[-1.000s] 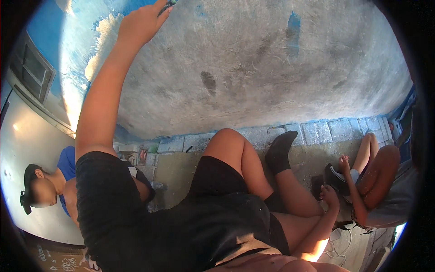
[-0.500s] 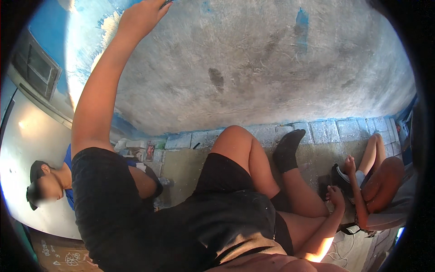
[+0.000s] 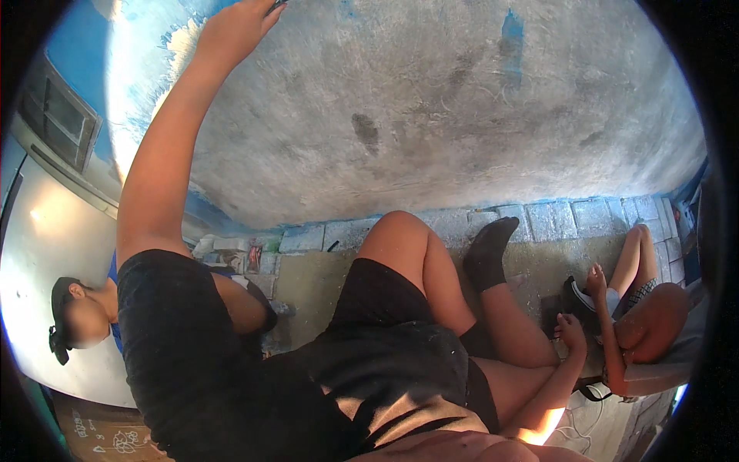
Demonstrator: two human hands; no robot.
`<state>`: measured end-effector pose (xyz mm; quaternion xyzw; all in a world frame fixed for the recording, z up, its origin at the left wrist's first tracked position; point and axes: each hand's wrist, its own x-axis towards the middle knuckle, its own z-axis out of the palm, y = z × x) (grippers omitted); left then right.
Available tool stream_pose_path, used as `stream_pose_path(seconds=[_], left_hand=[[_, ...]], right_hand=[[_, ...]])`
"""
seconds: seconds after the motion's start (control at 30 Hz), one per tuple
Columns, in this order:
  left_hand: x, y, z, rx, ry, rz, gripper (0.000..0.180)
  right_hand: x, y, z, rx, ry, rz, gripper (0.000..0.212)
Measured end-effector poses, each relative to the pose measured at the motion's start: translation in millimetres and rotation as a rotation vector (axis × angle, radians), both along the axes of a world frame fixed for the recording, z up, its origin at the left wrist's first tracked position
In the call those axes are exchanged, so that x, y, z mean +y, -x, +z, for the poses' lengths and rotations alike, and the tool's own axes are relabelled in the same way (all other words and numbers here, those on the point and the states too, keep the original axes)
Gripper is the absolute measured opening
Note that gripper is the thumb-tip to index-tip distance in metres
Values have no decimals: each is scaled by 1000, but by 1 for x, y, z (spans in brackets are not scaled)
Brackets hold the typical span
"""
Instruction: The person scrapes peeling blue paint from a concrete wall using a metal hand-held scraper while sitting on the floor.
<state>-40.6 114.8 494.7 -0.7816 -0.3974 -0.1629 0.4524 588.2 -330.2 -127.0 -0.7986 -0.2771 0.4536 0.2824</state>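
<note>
My left arm is raised along the left side. My left hand [image 3: 235,35] is closed near the top edge, against a patchy grey and blue wall [image 3: 431,115]. A thin dark thing [image 3: 277,6] shows at its fingertips, mostly cut off by the picture's edge, so its kind is unclear. My right hand [image 3: 570,333] hangs low on the right beside my crossed leg [image 3: 519,327]. Its fingers are loosely bent and apart, with nothing visible in them. Behind those fingers lies a dark flat thing [image 3: 551,312] I cannot make out.
A person in a black cap [image 3: 65,296] and blue shirt is at the left, before a pale shiny panel [image 3: 46,231]. Another person's arm and bare legs [image 3: 650,327] are at the far right. Grey blocks [image 3: 550,222] line the wall's foot. White cords [image 3: 581,431] lie lower right.
My left hand has shifted very slightly left on the wall. The person at the left has tilted their head lower. My right hand has hardly moved.
</note>
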Motion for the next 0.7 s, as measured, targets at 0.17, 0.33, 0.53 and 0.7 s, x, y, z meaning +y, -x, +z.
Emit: stream_pose_path(seconds=[0.17,0.33,0.53,0.7], left_hand=[[-5,4,3,4,17,-21,29],[0,7,3,28,0,10,29],[-2,7,3,30,1,3,30],[-3,12,1,9,-16,4,28]], right_hand=[[4,-1,-1,20,-23,10,50],[8,2,5,5,2,-10,47],[4,-6,-4,28,-34,12,49],[5,-5,-4,33,-85,-13,48]])
